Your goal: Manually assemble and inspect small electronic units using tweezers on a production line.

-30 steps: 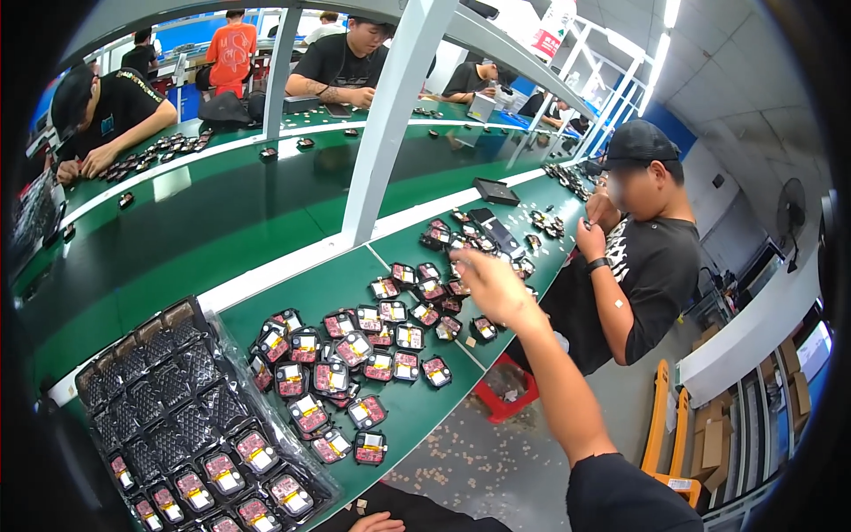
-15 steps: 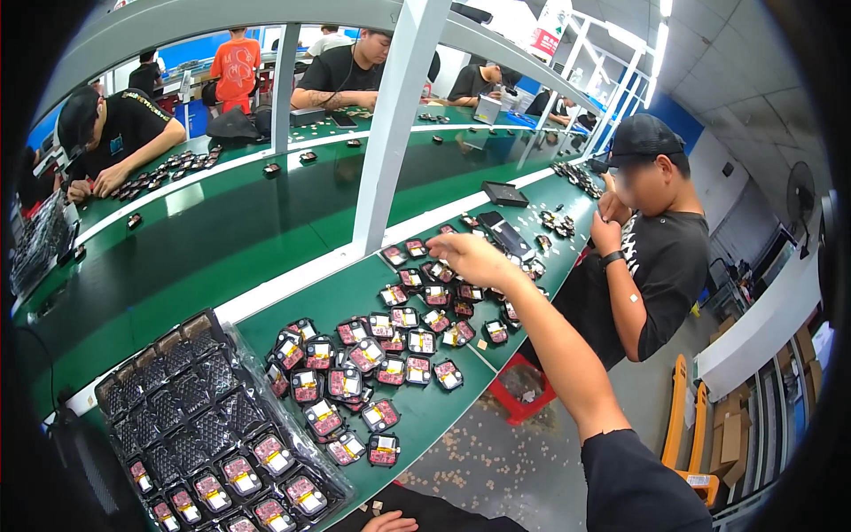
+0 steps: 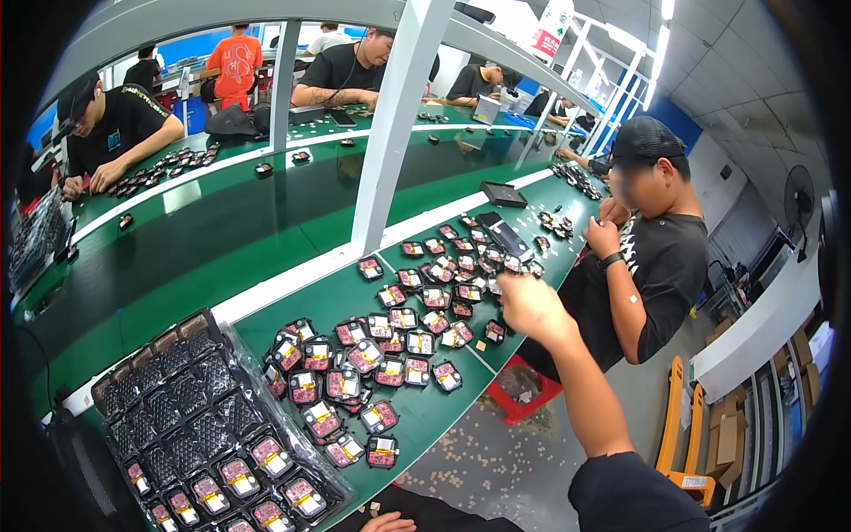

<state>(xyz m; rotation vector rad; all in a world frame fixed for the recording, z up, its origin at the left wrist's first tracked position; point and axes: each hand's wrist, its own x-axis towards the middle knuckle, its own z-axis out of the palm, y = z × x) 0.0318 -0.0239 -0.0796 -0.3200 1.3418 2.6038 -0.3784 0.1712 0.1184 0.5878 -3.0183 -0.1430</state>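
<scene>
My right hand (image 3: 536,310) is over the right part of a spread pile of small black-cased devices (image 3: 365,355), with red circuit boards, white blocks and yellow tape showing. Its fingers curl downward and are partly hidden by the hand, so what they grip cannot be made out. Low in the picture, my left hand (image 3: 388,523) lies against my dark clothing with fingers extended, cut off by the frame's edge. To the left of the pile, a black plastic tray (image 3: 177,390) carries several of the same devices in its near pockets. One device (image 3: 370,268) lies apart by the post.
A white post (image 3: 390,133) rises beyond the pile, beside a green conveyor belt (image 3: 292,213) with scattered devices. A dark flat box (image 3: 503,194) stands farther back. On the right, a co-worker (image 3: 656,248) sits close to the bench. A red stool (image 3: 523,395) is below its edge.
My right hand has moved right and nearer from the pile's far left side. One device now lies farther left, by the post. Devices on the belt have shifted slightly left.
</scene>
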